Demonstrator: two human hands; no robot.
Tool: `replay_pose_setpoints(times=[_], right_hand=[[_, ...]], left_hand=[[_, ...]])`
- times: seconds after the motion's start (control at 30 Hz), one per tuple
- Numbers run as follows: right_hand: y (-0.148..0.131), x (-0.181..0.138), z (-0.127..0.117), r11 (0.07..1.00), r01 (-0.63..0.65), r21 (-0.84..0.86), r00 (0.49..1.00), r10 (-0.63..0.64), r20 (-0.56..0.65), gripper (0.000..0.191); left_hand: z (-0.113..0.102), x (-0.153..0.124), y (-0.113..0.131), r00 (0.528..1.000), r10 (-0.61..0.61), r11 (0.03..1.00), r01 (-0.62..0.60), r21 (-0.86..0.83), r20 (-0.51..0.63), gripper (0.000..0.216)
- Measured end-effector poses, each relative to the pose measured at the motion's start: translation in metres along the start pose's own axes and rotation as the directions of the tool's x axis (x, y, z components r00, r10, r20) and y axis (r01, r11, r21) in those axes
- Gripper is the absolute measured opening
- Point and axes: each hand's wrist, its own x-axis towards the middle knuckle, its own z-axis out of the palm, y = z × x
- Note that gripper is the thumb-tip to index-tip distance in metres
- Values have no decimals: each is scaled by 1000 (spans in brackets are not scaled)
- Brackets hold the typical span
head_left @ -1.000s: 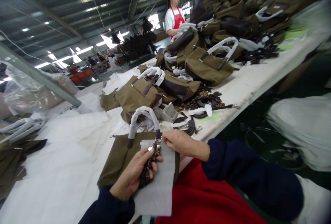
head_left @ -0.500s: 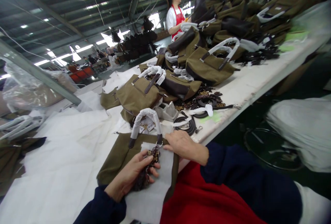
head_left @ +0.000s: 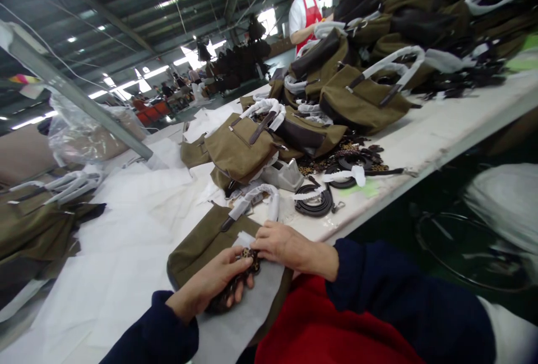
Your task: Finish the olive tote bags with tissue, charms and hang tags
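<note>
An olive handbag (head_left: 197,235) lies in front of me, its handle (head_left: 256,193) wrapped in white. Across its front lies a thin white sheet (head_left: 247,310). My left hand (head_left: 221,280) is closed around a dark charm with leopard-print parts (head_left: 251,257), over the sheet. At the top of the charm, the fingers of my right hand (head_left: 283,246) are pinched together, touching the charm and close to the sheet's upper edge. What lies between those fingertips is hidden, and so is the ring at the handle's base.
Behind the bag stand a grey dispenser-like block (head_left: 283,175) and a coiled black strap (head_left: 314,198). More olive handbags (head_left: 244,145) pile up along the white table (head_left: 420,145). White sheets (head_left: 126,263) cover the left side. A co-worker in a red apron (head_left: 311,13) stands beyond.
My right hand has moved left, from beside the handle's ring to the top of the charm. The handle has tipped back, and the view has shifted left.
</note>
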Motion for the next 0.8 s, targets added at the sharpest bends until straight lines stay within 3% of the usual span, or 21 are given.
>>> replay_pose_setpoints(times=[0.13, 0.27, 0.33, 0.47, 0.57, 0.7, 0.8], right_hand=[[1, 1, 10, 999, 9, -31, 1000, -8, 29, 19], [-1, 1, 9, 999, -8, -47, 998, 11, 63, 17], [-2, 2, 11, 999, -15, -52, 998, 17, 55, 18], [-2, 3, 11, 999, -8, -53, 999, 10, 45, 18], [-2, -4, -2, 998, 55, -1, 998, -55, 36, 22], [-1, -23, -25, 957, 272, 103, 961, -275, 20, 44], [-4, -36, -29, 940, 336, 53, 939, -339, 57, 28]], left_hand=[[9, -12, -5, 975, 41, 932, 41, 360, -219, 29], [24, -30, -3, 876, 301, 611, 127, 782, -378, 18], [30, -33, -7, 843, 424, 498, 90, 863, -332, 24], [31, -27, -28, 797, 583, 390, -102, 915, -160, 41], [26, -24, -41, 775, 616, 358, -116, 926, -141, 41], [21, -25, -44, 774, 621, 328, -115, 938, -122, 41], [19, -25, -46, 776, 623, 297, -117, 948, -100, 43]])
